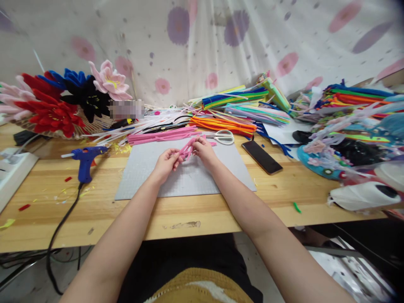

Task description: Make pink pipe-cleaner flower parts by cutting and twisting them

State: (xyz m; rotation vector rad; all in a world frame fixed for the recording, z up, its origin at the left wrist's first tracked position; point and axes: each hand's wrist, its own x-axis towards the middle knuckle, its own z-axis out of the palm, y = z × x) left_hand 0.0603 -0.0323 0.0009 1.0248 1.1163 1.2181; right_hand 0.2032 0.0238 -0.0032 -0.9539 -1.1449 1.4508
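Note:
Both of my hands meet above a grey cutting mat [142, 176] on the wooden table. Short pink pipe cleaners [186, 150] run between them. My left hand [168, 163] has its fingers closed on the pieces from the left. From the right, my right hand [203, 149] pinches the same pink pieces; its fingers partly hide them. Just beyond lies a bundle of longer pink pipe cleaners [158, 135] across the mat's far edge. White-handled scissors [224, 137] rest near the mat's far right corner, with part of the blades hidden.
A blue glue gun [86, 162] stands at the left, its cord hanging over the table edge. Fuzzy flowers [57, 109] fill the back left. Colourful pipe cleaner bundles [233, 99] line the back. A black phone [261, 157] and a white roll [362, 195] lie right.

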